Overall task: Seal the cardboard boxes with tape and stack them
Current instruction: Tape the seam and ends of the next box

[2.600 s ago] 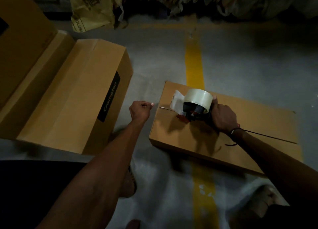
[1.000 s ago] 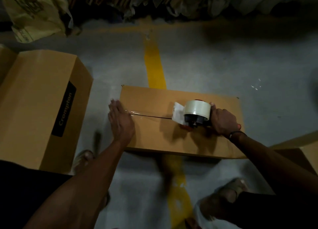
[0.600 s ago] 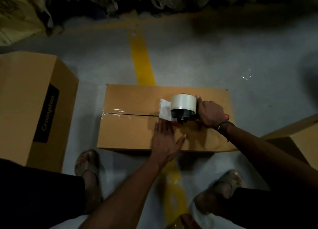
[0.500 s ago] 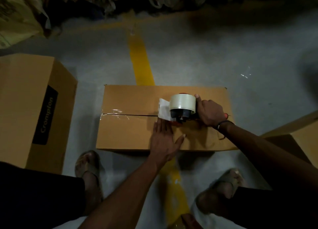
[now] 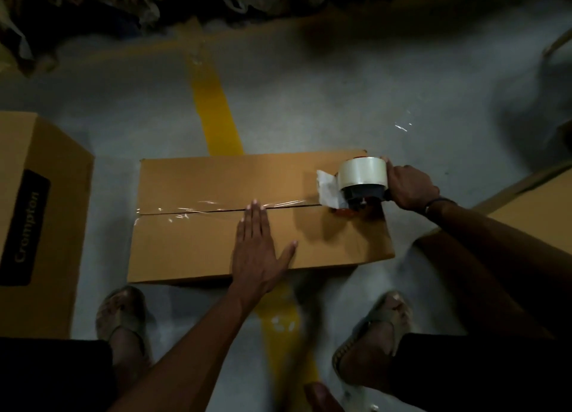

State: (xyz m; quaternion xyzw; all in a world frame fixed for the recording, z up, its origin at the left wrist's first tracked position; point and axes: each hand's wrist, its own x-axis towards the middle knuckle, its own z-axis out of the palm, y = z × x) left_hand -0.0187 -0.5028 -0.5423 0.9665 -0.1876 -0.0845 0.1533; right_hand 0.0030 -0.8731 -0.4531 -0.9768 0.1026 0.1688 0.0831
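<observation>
A long brown cardboard box (image 5: 192, 244) lies on the grey floor in front of me. Clear tape (image 5: 198, 207) runs along its centre seam from the left end. My left hand (image 5: 257, 247) lies flat on the lid, fingers straight, fingertips touching the tape. My right hand (image 5: 410, 187) grips the handle of a tape dispenser (image 5: 360, 184) with a clear tape roll, which sits at the box's right end over the seam.
A taller brown box with a black "Crompton" label (image 5: 40, 213) stands at the left. Another cardboard box (image 5: 526, 207) shows at the right edge. A yellow floor line (image 5: 216, 108) runs under the box. My sandalled feet (image 5: 123, 315) stand near the front; dark clutter lines the back.
My right hand has pulled the dispenser rightward along the seam to the box's right end, laying tape. My left hand stays flat on the lid near the middle.
</observation>
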